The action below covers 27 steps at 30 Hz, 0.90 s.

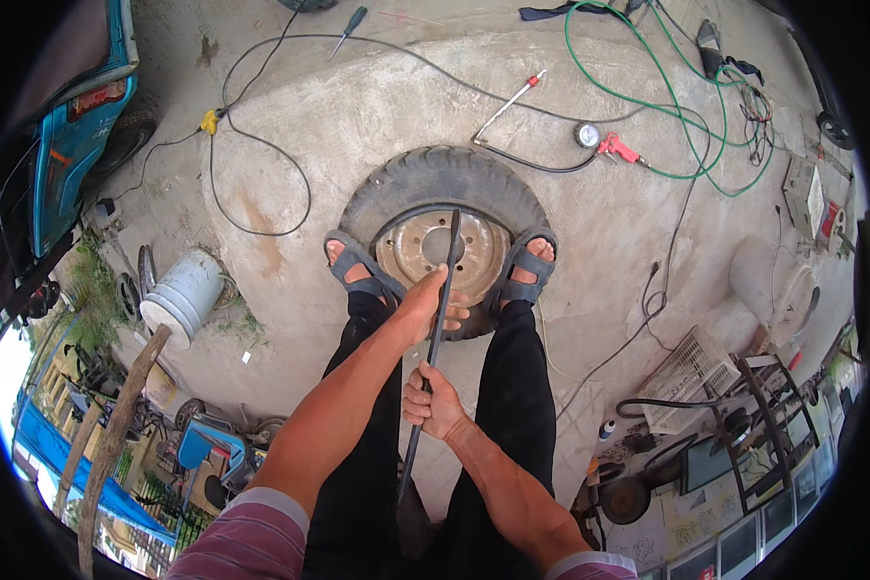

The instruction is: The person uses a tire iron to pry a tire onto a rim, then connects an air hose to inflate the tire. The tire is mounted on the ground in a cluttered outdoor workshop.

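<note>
A long dark tyre lever slants between my legs, its flattened upper end over the wheel rim. My right hand is wrapped round its middle in a fist. Higher up, my left hand holds the lever loosely, thumb along it and fingers partly extended beyond it. The wheel lies flat on the ground, its black tyre around the rusty, pale metal rim. My sandalled feet, the left foot and the right foot, stand on the tyre's two sides. Whether the lever's tip touches the rim I cannot tell.
Beyond the tyre lie a red inflator gun with a round gauge, a green hose and a screwdriver. Dark cable loops across the concrete. A bucket stands left; a plastic crate sits right.
</note>
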Available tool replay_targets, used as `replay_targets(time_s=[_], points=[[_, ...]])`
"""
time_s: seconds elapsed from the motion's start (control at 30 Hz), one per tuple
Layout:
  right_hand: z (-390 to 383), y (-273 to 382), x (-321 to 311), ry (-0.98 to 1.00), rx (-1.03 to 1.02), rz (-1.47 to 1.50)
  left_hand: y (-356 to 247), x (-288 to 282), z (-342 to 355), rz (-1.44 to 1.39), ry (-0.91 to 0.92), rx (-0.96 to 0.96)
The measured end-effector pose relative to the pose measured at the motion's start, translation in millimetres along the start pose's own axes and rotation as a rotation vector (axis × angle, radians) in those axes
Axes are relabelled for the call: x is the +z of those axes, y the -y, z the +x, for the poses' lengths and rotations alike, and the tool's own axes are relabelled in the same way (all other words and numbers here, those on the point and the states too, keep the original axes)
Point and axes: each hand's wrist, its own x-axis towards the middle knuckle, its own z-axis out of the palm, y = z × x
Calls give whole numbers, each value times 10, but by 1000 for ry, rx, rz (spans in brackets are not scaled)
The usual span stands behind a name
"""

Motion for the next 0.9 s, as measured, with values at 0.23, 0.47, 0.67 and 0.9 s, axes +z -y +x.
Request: replay_targets(time_s=[0.23, 0.47, 0.67, 0.9], points=[[462, -74, -730, -494, 23, -350, 514, 277, 1083, 244, -75, 94], [877, 43, -1178, -605, 95, -731, 802, 235, 1612, 415, -141, 139], [1210, -3, -1645, -628, 148, -990, 846, 188, 1733, 498, -128, 147], [1419, 136, -1649, -599, 107, -976, 676, 164, 1888, 397, -101, 120]])
